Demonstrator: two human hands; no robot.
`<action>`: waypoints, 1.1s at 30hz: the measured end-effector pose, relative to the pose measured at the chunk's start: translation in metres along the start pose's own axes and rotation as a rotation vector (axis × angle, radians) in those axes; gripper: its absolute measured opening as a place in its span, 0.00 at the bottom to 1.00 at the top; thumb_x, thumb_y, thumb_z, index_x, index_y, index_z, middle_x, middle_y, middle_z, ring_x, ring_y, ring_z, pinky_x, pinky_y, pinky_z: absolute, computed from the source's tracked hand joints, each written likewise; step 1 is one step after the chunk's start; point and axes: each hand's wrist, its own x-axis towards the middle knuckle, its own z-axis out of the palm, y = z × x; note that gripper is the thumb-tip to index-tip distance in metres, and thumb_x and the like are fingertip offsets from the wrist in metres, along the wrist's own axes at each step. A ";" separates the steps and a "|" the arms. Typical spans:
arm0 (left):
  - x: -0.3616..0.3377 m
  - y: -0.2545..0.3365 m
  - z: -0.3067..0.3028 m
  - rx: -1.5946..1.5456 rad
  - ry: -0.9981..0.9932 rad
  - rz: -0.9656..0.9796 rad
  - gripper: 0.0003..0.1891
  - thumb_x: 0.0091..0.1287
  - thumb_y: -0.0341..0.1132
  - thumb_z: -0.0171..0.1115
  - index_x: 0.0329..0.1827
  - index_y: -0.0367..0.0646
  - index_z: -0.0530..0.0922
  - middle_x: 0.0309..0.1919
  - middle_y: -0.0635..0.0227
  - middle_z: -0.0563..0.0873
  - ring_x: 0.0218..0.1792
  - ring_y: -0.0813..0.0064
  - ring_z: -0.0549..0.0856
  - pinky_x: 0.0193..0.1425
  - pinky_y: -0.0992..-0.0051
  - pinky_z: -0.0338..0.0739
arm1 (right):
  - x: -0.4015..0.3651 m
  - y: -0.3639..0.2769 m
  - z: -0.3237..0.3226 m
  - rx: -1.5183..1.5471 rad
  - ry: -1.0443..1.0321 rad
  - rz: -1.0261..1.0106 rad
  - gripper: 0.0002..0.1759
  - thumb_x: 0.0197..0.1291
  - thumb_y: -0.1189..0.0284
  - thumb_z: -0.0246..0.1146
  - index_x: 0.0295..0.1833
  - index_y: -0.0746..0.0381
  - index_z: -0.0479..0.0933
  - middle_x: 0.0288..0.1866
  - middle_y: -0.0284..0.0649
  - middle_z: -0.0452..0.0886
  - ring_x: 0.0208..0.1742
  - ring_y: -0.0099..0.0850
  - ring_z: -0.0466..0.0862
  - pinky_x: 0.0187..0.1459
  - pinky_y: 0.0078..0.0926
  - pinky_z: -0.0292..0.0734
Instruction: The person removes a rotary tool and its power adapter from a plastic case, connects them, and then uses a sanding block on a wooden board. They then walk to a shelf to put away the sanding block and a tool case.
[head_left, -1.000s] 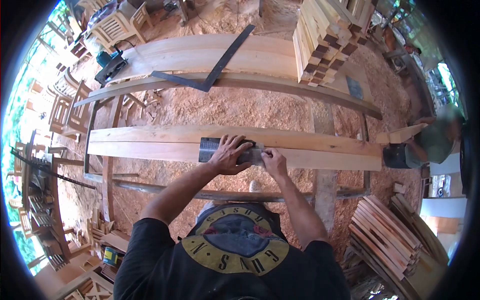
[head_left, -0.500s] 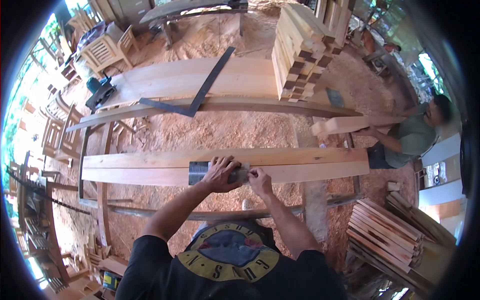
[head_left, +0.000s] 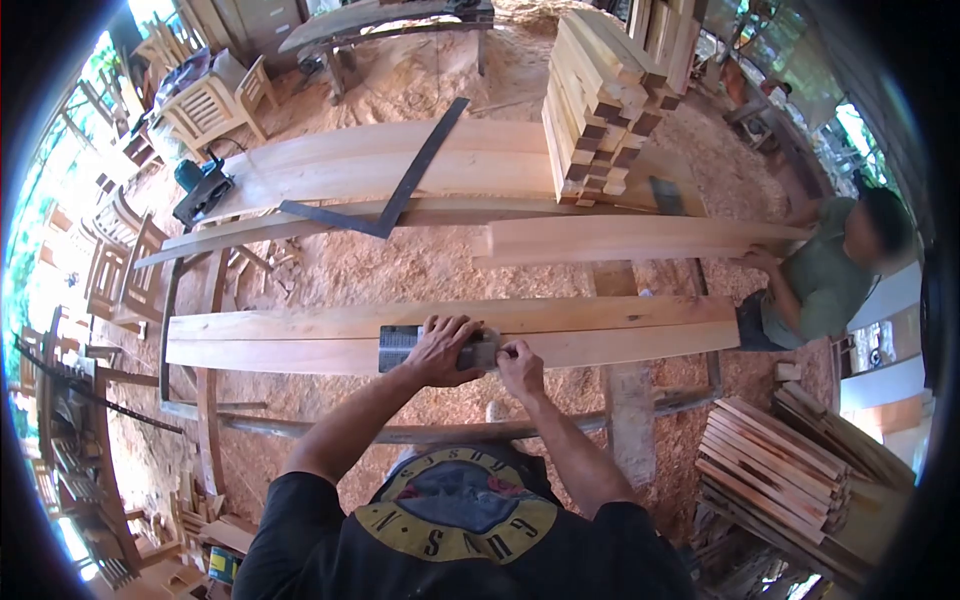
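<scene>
Two long pale boards [head_left: 270, 327] lie side by side in front of me with a dark seam between them. Across that seam rests a flat rectangular piece [head_left: 399, 347], dark with fine marks on its left part and greyish on its right. My left hand [head_left: 447, 350] is over its middle, fingers bent around it and holding it against the boards. At the piece's right end my right hand [head_left: 521, 370] is closed in a pinch. Whatever is between those fingertips is too small to make out.
A co-worker [head_left: 835, 265] at the right holds a thick plank [head_left: 620, 240] over the frame. Behind are a large metal square [head_left: 415, 175], a power tool [head_left: 203, 190] and stacked timber [head_left: 600, 110]. More cut lumber [head_left: 770, 465] lies at lower right.
The co-worker's plank has slid left along the far rail, and the co-worker has shifted slightly. My two hands and the rectangular piece have hardly moved.
</scene>
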 end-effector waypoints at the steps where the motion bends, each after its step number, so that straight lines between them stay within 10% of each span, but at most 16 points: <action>1: -0.001 -0.001 0.001 0.010 0.007 0.002 0.47 0.54 0.63 0.75 0.71 0.44 0.70 0.66 0.51 0.76 0.68 0.47 0.74 0.73 0.46 0.60 | 0.000 0.000 0.000 0.007 -0.005 -0.011 0.14 0.62 0.66 0.68 0.47 0.64 0.84 0.37 0.47 0.90 0.40 0.42 0.92 0.47 0.38 0.85; 14: 0.000 -0.009 0.002 0.009 -0.113 0.051 0.60 0.44 0.61 0.83 0.78 0.39 0.64 0.72 0.48 0.72 0.72 0.46 0.71 0.77 0.46 0.59 | 0.012 0.000 0.007 -0.067 -0.124 -0.118 0.14 0.62 0.67 0.67 0.48 0.64 0.84 0.38 0.51 0.90 0.40 0.43 0.92 0.45 0.40 0.86; 26: 0.002 -0.012 0.011 -0.031 -0.036 0.075 0.52 0.46 0.54 0.85 0.76 0.53 0.70 0.69 0.51 0.73 0.70 0.44 0.73 0.70 0.44 0.68 | 0.016 -0.031 0.018 -0.177 -0.299 -0.212 0.18 0.59 0.65 0.61 0.48 0.67 0.82 0.43 0.62 0.87 0.47 0.62 0.86 0.54 0.52 0.82; 29: 0.000 -0.017 0.014 -0.053 0.012 0.086 0.47 0.48 0.54 0.84 0.74 0.57 0.73 0.69 0.51 0.73 0.70 0.43 0.74 0.69 0.42 0.68 | 0.018 -0.023 0.024 -0.138 -0.249 -0.359 0.18 0.60 0.66 0.62 0.50 0.68 0.82 0.41 0.58 0.88 0.42 0.54 0.89 0.47 0.47 0.85; 33: -0.002 -0.018 0.011 -0.047 0.077 0.084 0.43 0.48 0.55 0.85 0.69 0.53 0.78 0.69 0.51 0.74 0.68 0.42 0.75 0.69 0.43 0.70 | 0.019 -0.034 0.005 0.183 -0.494 0.083 0.17 0.63 0.70 0.62 0.54 0.68 0.82 0.41 0.46 0.88 0.36 0.31 0.88 0.35 0.32 0.84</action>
